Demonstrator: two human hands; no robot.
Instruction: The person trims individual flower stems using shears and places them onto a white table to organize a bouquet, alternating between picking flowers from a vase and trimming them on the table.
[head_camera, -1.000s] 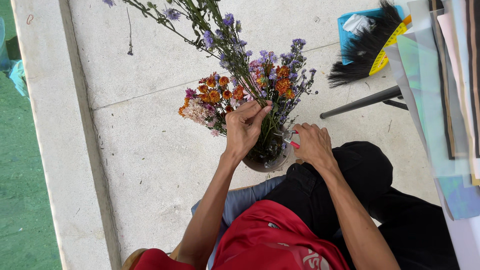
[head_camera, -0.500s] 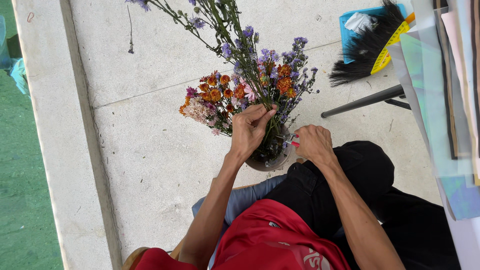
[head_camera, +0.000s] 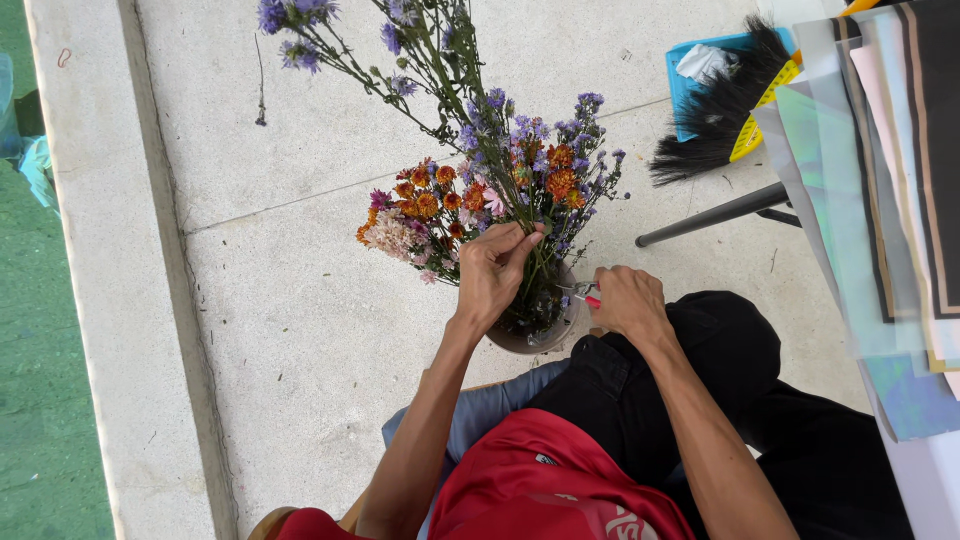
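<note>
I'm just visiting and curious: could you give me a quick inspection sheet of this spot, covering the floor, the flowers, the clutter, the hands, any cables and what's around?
Surface: pale concrete floor with a seam line and a raised kerb on one side.
Job's things: flower bunch, purple and orange blooms, stems standing in a round pot.
Clutter: black brush on a blue dustpan; a loose stem on the floor.
Hands: left hand grips the stems; right hand holds small red-handled snips beside the pot.
Cables: nothing seen.
Surroundings: coloured paper sheets, a dark table leg, green ground beyond the kerb.
</note>
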